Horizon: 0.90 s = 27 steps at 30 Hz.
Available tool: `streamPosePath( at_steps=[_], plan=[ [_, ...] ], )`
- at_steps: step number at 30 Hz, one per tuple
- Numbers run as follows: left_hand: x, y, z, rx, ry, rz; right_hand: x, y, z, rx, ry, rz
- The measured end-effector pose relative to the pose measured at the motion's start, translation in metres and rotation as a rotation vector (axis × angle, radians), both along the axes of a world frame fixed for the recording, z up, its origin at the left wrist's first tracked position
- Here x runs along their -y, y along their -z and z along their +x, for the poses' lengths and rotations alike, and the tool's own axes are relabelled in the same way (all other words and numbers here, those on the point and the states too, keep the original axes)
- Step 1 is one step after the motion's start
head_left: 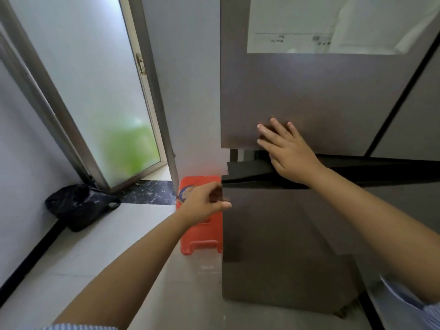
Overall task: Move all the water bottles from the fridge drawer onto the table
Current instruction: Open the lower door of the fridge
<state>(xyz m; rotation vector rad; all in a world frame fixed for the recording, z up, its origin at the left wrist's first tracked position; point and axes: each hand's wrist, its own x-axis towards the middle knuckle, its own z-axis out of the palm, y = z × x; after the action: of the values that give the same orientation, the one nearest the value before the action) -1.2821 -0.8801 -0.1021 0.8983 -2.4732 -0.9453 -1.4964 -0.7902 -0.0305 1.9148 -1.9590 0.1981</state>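
From the head view, the left hand [204,203] pinched the drawer [273,234] edge; the right hand [285,148] lay flat and empty on the door [309,96]. No bottles showed. That thin pinch could slip.

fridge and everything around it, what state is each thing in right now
upper fridge door: shut, right hand flat on its lower edge
fridge drawer: pulled slightly out, left hand at its left edge
window: swung open
black bag: slumped on the floor
red stool: standing beside the fridge
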Motion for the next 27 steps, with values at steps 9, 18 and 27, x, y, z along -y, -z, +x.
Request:
streamPosePath(
  at_steps=[9, 18, 27],
  plan=[
    [-0.101, 0.008, 0.091, 0.147, 0.0, -0.181, -0.119, 0.016, 0.075, 0.43, 0.183, 0.13],
    [-0.192, -0.012, 0.085, 0.07, 0.127, -0.494, -0.264, 0.01, 0.144, 0.454, 0.475, 0.103],
    [-0.291, -0.045, -0.016, -0.011, 0.478, -0.644, -0.426, -0.007, 0.132, 0.423, 0.836, 0.104]
  ],
)
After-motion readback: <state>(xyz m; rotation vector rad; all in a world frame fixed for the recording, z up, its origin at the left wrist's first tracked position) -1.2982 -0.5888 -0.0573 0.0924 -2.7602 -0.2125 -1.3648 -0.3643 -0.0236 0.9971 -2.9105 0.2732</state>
